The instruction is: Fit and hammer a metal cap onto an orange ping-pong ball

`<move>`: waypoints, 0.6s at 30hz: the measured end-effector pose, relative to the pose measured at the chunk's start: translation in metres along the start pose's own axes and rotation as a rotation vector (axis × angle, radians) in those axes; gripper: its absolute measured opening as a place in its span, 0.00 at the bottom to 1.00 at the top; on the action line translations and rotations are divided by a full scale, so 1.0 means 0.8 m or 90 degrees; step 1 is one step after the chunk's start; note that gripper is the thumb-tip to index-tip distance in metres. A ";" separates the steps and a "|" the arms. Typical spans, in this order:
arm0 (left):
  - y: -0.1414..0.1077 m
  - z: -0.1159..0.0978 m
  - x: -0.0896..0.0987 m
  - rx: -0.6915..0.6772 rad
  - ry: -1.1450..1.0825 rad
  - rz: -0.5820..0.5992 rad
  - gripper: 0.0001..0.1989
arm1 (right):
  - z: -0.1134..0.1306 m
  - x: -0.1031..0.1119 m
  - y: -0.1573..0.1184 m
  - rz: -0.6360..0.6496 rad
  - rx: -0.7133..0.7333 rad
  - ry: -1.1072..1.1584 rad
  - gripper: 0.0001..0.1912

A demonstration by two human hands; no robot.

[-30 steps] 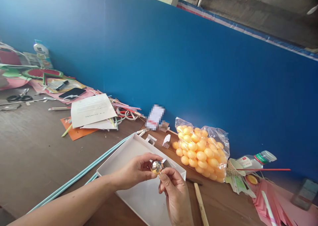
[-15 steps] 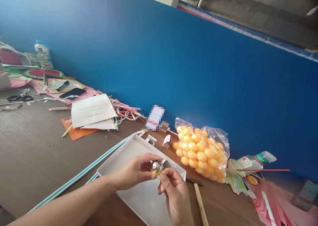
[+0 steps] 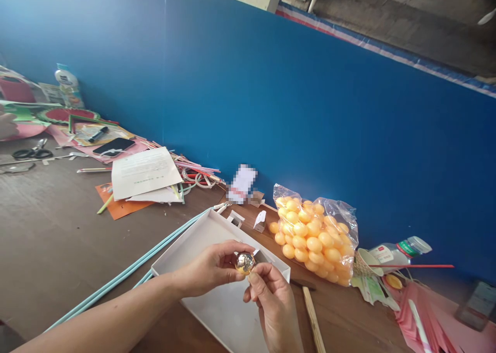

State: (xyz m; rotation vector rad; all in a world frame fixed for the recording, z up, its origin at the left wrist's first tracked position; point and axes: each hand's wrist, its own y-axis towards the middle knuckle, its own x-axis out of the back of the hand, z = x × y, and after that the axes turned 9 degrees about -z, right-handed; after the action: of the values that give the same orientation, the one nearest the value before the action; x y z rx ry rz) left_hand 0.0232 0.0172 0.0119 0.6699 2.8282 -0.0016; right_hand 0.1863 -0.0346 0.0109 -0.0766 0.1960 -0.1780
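Observation:
My left hand (image 3: 211, 265) holds a small shiny gold ball (image 3: 245, 262) between thumb and fingers. Close against the ball's lower right side, my right hand (image 3: 269, 291) is closed in a pinch; what sits between its fingertips is too small to make out. Both hands are over a shallow white box lid (image 3: 228, 319) lying on the brown table. Behind the fingers, a small greyish box (image 3: 263, 258) shows in part.
A clear bag of orange balls (image 3: 313, 236) stands against the blue partition (image 3: 248, 84). Right of the lid lies a wooden stick (image 3: 313, 317). Light-blue cords (image 3: 127, 275) run along its left. Papers (image 3: 145, 172) and scissors (image 3: 33, 151) lie farther left, near another person's hand (image 3: 6, 124).
Almost nothing differs. The fingers of my right hand have shifted very slightly beside the gold ball, which stays in my left hand.

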 end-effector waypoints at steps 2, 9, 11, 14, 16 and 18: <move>0.000 0.001 0.000 0.002 -0.005 0.004 0.24 | -0.001 0.001 0.000 0.006 0.000 -0.001 0.12; 0.000 0.002 0.001 -0.005 0.003 0.008 0.24 | -0.002 0.004 0.001 0.009 0.001 -0.011 0.12; 0.000 0.002 0.002 -0.005 0.006 0.008 0.24 | 0.000 0.003 0.000 0.003 0.001 -0.010 0.12; 0.000 0.002 0.002 -0.003 0.004 0.008 0.24 | 0.004 0.001 -0.001 0.001 -0.002 -0.008 0.12; 0.000 0.003 0.002 -0.005 0.001 0.009 0.24 | 0.005 0.000 -0.001 0.004 -0.006 -0.005 0.12; 0.000 0.003 0.002 -0.008 0.000 0.010 0.24 | 0.004 0.000 -0.001 0.005 -0.008 -0.002 0.12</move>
State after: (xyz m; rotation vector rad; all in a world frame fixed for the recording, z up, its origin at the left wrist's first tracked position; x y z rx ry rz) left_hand 0.0226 0.0178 0.0089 0.6893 2.8208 0.0179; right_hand 0.1869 -0.0352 0.0143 -0.0892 0.1938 -0.1693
